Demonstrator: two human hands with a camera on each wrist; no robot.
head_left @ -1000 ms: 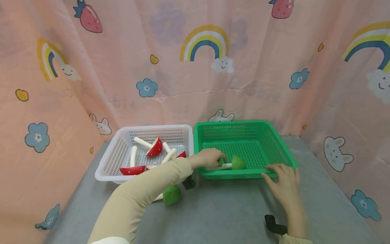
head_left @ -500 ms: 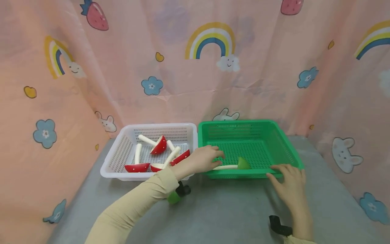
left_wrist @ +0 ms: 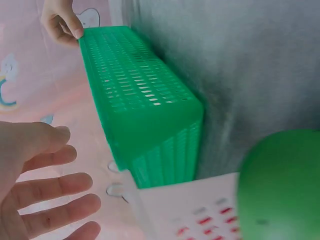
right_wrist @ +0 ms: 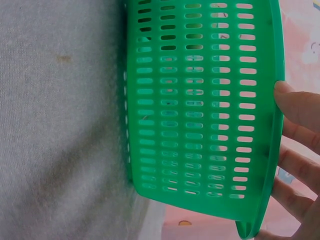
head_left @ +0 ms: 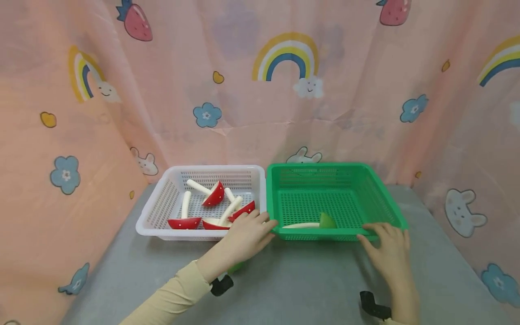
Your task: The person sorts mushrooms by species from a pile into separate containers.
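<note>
My left hand [head_left: 248, 234] hovers at the near inner corner where the two baskets meet, its fingers loosely spread with nothing between them. In the left wrist view its fingers [left_wrist: 55, 187] are apart from the rim. My right hand [head_left: 386, 248] grips the near right rim of the green basket [head_left: 378, 189], thumb outside and fingers over the edge. Inside that basket, against the near wall, lies a toy mushroom [head_left: 327, 221] with a green cap and white stem. Another green mushroom [left_wrist: 280, 185] is on the table, mostly hidden under my left hand in the head view.
A white basket [head_left: 152, 212] stands left of the green one and holds several red-capped toy mushrooms [head_left: 184, 223] with white dots. Both sit on a grey table [head_left: 300, 284] before a pink patterned curtain [head_left: 243, 144]. Black wrist mounts show below both hands.
The left hand has let go of the green mushroom in the green basket and pulled back left and toward me. The right hand stays on the rim. The head view has shifted slightly.
</note>
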